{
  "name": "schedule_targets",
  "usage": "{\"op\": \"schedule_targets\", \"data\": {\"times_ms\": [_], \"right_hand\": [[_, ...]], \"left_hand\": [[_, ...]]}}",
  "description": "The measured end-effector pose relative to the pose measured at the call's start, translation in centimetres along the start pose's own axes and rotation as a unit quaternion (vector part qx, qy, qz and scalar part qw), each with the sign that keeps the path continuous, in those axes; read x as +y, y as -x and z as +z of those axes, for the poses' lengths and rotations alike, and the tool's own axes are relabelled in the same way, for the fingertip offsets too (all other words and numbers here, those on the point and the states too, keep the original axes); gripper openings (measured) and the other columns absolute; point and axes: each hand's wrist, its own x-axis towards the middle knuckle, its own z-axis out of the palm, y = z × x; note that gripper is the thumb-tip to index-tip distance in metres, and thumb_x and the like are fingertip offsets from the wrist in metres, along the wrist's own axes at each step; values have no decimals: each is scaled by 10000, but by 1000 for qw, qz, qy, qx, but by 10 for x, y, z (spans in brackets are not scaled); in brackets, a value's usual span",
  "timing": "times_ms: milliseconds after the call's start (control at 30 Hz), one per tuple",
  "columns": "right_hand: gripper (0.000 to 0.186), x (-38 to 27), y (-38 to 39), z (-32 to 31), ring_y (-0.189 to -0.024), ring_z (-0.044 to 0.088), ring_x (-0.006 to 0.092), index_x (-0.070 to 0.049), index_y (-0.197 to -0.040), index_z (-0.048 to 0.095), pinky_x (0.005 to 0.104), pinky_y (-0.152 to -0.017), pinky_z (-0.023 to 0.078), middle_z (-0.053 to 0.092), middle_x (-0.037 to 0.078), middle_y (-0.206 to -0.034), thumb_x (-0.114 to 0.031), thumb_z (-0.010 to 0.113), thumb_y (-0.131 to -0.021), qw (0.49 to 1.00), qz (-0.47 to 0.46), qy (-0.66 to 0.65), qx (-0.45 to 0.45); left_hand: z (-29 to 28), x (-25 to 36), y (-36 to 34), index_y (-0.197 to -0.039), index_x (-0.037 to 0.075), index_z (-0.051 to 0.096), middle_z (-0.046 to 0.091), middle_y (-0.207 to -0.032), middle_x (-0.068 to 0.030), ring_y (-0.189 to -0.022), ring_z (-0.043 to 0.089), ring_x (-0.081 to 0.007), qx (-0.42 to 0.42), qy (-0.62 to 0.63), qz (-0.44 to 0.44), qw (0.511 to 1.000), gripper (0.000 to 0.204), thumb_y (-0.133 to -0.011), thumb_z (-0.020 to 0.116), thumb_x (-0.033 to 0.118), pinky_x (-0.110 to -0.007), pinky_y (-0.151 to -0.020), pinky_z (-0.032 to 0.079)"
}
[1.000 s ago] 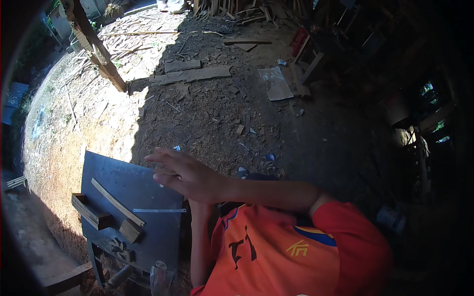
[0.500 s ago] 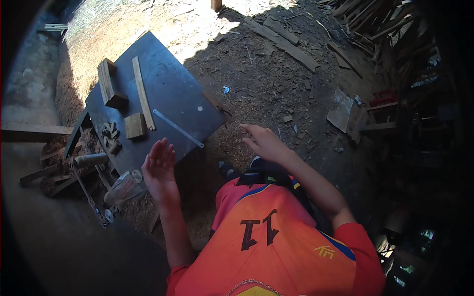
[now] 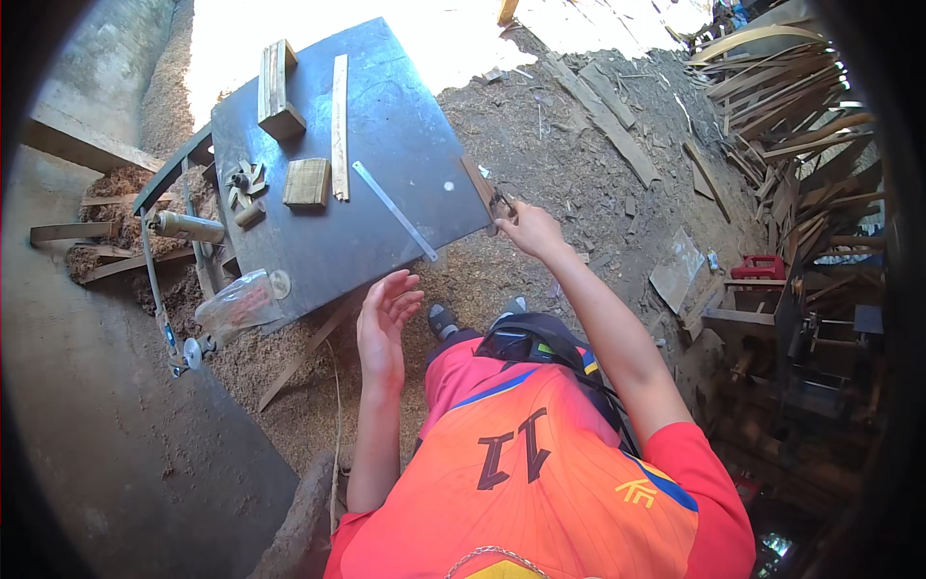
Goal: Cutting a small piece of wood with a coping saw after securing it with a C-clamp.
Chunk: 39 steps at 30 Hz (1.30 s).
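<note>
Right hand [image 3: 532,230] at a dark piece [image 3: 500,205], left hand [image 3: 388,314] free

The right hand's grip is narrow, thumb and fingers drawn in around the dark piece at the right corner of the worktop [image 3: 386,106]; whether they have closed on it, I cannot tell. The left hand's grip is wide and holds nothing, palm inward and fingers loosely curled, just off the worktop's near edge.

Between the hands and a little farther off, a ruler [image 3: 394,211] lies slantwise on the worktop, its near end close to the edge. Left of it are a wood strip [image 3: 340,125], a squarish block [image 3: 307,183] and, at the far left, a longer block [image 3: 277,92]. Small offcuts [image 3: 243,185] lie in a heap by the left edge.

At the near left corner is a clear plastic bag [image 3: 239,304]; something reddish shows on or in it, too unclear to name. A pale disc [image 3: 280,284] sits beside it. A pale cylinder [image 3: 188,227] is just beyond the left edge. Well apart on the right is a red box [image 3: 759,268], its inside too small to make out.

The orange shirt [image 3: 579,463] carries large dark printed characters and a small yellow emblem. Any markings on the ruler are too faint to read.
</note>
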Motion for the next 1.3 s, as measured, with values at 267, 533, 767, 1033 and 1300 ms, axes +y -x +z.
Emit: {"op": "schedule_targets", "data": {"times_ms": [267, 533, 767, 1033, 1300], "right_hand": [[490, 2, 2, 8, -1034, 753, 406, -68, -1045, 781, 522, -910, 586, 781, 217, -1067, -538, 682, -953, 999, 14, -28, 14], [384, 18, -15, 32, -731, 748, 167, -2, -933, 784, 353, -698, 586, 752, 116, -768, -384, 761, -960, 984, 51, -173, 6], [351, -2, 9, 30, -706, 674, 129, -28, -906, 757, 293, -682, 540, 698, 30, -757, -324, 642, -1057, 926, 96, -364, -22], [379, -10, 22, 23, -654, 596, 111, -36, -917, 715, 297, -640, 507, 614, -1, -725, -318, 546, -1107, 840, 115, -530, -20], [356, -1, 21, 11, -678, 593, 101, -48, -1000, 733, 287, -643, 500, 603, -21, -756, -313, 529, -1123, 844, 115, -520, -66]], "left_hand": [[-18, 1, -2, -1337, 28, 668, 740, -1264, -109, -1091, 700, -174, 16, -40, 22, 999, 462, -1129, 460, 384, -334, -1002, 517], [-24, -5, -14, -1332, 27, 671, 741, -1258, -104, -1063, 705, -165, 27, -45, 19, 998, 447, -1133, 467, 372, -325, -983, 522], [-14, -15, -18, -1321, 42, 680, 744, -1249, -97, -1060, 700, -160, 6, -73, -2, 997, 439, -1130, 476, 380, -322, -980, 516], [-3, -12, -18, -1311, 48, 686, 749, -1238, -94, -1054, 703, -157, -3, -107, -7, 994, 446, -1124, 482, 398, -324, -973, 517], [2, -11, -22, -1321, 32, 680, 745, -1244, -103, -1049, 702, -164, -18, -80, -19, 996, 446, -1126, 484, 382, -324, -968, 521]]}}
